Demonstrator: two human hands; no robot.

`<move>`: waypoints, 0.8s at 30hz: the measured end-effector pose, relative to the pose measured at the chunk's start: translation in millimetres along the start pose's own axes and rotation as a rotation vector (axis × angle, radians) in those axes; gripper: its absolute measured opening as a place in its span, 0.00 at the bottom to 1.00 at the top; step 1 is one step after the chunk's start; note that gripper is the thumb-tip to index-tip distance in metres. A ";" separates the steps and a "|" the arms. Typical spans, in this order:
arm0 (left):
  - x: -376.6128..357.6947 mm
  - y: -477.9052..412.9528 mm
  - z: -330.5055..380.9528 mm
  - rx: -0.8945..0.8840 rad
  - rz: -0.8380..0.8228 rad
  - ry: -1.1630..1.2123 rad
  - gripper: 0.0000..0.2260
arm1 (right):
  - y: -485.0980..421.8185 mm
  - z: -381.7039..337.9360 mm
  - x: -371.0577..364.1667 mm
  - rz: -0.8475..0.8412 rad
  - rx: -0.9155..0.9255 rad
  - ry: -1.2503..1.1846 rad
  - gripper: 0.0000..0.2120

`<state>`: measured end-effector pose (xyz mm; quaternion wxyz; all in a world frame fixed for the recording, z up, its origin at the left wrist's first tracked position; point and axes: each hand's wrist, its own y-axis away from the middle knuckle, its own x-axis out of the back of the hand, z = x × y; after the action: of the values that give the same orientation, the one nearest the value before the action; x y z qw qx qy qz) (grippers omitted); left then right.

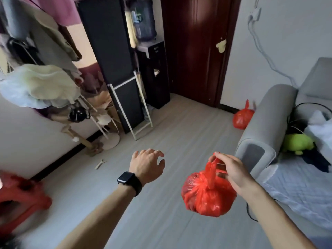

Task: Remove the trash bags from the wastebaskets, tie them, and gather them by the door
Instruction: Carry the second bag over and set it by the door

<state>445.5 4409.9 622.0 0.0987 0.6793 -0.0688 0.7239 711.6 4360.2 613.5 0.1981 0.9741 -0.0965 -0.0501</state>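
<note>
Knotted at the top, a red trash bag (208, 193) hangs above the pale floor (170, 126), and our right hand (231, 169) pinches its tied handles between thumb and curled fingers. Our left hand (146, 163), a black watch (129, 180) at the wrist, hovers empty just beside it, fingers loosely spread and bent. Across the room a second red bag (242, 117) sits on the floor between the dark door (195, 47) and the grey sofa (258, 133). A red stool (21, 194) stands at far left.
</note>
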 end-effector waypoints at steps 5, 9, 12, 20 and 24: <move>-8.4 -146.7 7.5 -0.064 -0.001 -0.009 0.18 | -124.0 -32.9 4.4 0.060 -0.066 -0.011 0.12; -24.3 -268.7 11.8 -0.102 -0.053 0.001 0.17 | -222.8 -64.7 15.5 0.134 -0.104 -0.057 0.11; -31.1 -368.2 18.0 -0.141 -0.085 0.018 0.17 | -299.9 -96.7 27.1 0.199 -0.106 -0.089 0.11; -36.8 -583.6 83.6 -0.254 -0.190 -0.046 0.18 | -485.8 -166.0 86.4 0.309 -0.179 -0.180 0.11; -49.1 -687.3 129.6 -0.256 -0.220 -0.059 0.18 | -585.2 -185.9 125.2 0.315 -0.216 -0.212 0.11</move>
<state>736.5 5044.6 558.1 0.2608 0.6856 -0.0886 0.6739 957.4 4932.5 544.9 0.2955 0.9094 -0.2619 -0.1307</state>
